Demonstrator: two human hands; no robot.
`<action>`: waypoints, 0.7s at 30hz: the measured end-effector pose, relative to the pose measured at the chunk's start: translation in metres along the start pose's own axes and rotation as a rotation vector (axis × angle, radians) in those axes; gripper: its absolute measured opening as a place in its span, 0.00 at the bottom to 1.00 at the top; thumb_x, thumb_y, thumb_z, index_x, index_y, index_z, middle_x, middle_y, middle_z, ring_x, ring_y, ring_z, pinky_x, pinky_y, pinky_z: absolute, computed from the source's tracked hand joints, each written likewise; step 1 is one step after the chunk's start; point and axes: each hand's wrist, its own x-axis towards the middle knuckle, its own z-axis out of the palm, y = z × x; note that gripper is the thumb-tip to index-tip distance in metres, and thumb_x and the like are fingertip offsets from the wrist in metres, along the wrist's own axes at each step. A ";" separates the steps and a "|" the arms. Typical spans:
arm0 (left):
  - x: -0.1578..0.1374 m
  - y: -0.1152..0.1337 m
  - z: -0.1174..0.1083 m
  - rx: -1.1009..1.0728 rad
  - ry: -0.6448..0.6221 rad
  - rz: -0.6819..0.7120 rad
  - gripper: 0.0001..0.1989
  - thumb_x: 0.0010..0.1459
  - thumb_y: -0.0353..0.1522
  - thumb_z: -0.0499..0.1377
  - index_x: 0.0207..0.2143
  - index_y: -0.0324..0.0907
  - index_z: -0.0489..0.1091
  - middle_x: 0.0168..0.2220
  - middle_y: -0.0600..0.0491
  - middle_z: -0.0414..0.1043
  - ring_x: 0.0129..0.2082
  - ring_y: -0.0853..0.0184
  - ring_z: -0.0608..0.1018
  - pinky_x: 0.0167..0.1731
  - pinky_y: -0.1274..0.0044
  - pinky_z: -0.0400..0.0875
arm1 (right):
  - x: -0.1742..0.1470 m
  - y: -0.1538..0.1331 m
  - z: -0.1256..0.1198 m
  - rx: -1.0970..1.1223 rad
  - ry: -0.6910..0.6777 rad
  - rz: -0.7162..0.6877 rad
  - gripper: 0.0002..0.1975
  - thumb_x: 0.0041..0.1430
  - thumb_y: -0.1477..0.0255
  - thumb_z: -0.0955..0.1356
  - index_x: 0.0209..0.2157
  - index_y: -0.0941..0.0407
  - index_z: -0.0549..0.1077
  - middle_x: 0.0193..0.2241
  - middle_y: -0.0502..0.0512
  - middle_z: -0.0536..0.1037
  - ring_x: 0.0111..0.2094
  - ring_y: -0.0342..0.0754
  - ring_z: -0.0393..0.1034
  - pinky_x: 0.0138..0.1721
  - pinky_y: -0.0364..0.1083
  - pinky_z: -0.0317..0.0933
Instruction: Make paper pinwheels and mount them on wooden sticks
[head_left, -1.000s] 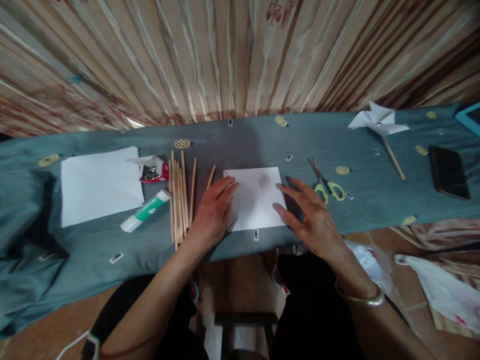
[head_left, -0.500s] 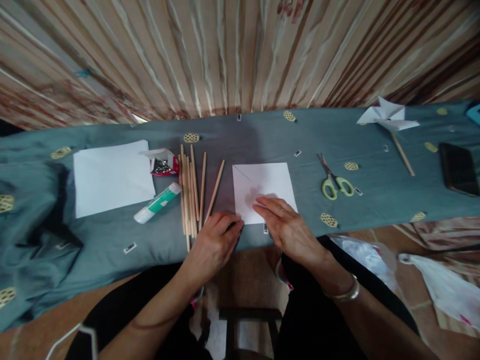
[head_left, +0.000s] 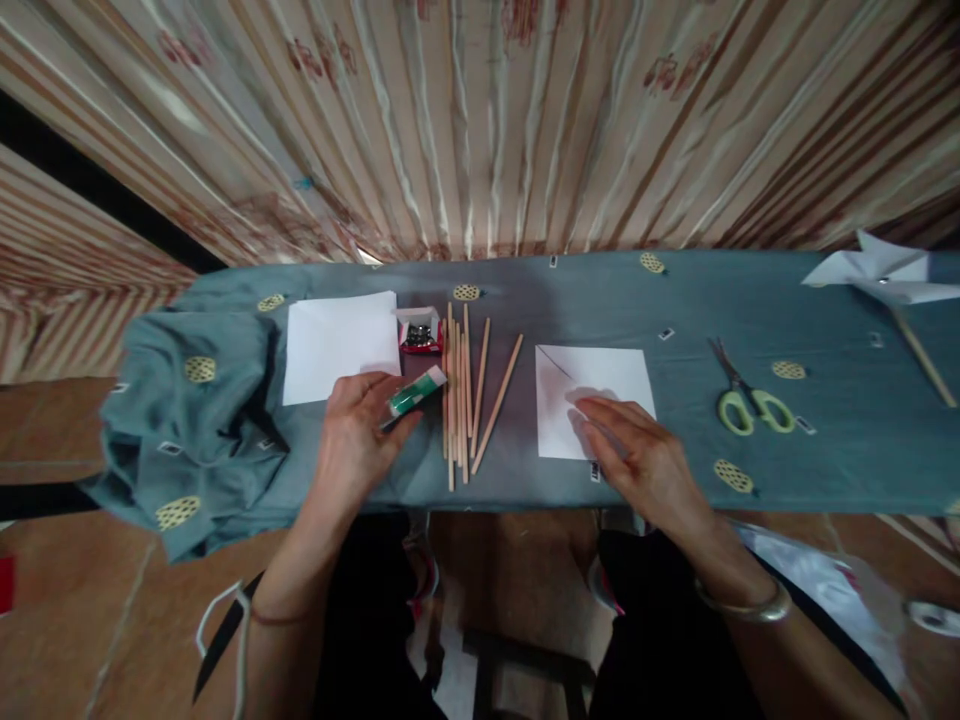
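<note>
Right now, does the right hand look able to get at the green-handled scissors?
Likely yes: the right hand is at the white square, the scissors lie farther right, and nothing shows in the way.

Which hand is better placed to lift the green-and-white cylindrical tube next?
Left, likely. The left hand has thumb and fingers around the green-and-white cylindrical tube; the right hand is over the square white paper, beyond the tan wooden sticks.

A striped curtain [head_left: 480, 130] is seen across the top of the frame; a dark stool [head_left: 527, 655] is shown at bottom centre, a plastic bag [head_left: 817, 575] at lower right
</note>
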 end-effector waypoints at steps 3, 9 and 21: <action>-0.008 -0.015 0.001 0.028 -0.089 -0.020 0.17 0.57 0.37 0.61 0.48 0.42 0.72 0.46 0.46 0.74 0.46 0.55 0.74 0.47 0.62 0.73 | 0.003 -0.002 0.005 0.016 0.014 0.021 0.15 0.65 0.68 0.62 0.49 0.54 0.75 0.47 0.59 0.80 0.50 0.55 0.74 0.53 0.59 0.68; -0.008 -0.015 0.005 -0.112 -0.072 -0.105 0.14 0.60 0.37 0.56 0.46 0.41 0.73 0.44 0.46 0.76 0.43 0.58 0.77 0.46 0.67 0.73 | 0.008 -0.014 0.015 0.092 0.019 0.021 0.14 0.65 0.68 0.63 0.46 0.54 0.76 0.44 0.59 0.80 0.48 0.54 0.74 0.51 0.58 0.69; -0.005 0.091 0.021 -0.792 -0.362 -0.041 0.12 0.60 0.36 0.60 0.44 0.42 0.76 0.39 0.50 0.77 0.39 0.64 0.78 0.41 0.74 0.73 | 0.025 -0.049 0.017 1.037 -0.072 0.481 0.18 0.49 0.61 0.75 0.41 0.52 0.77 0.41 0.54 0.82 0.38 0.48 0.77 0.40 0.48 0.72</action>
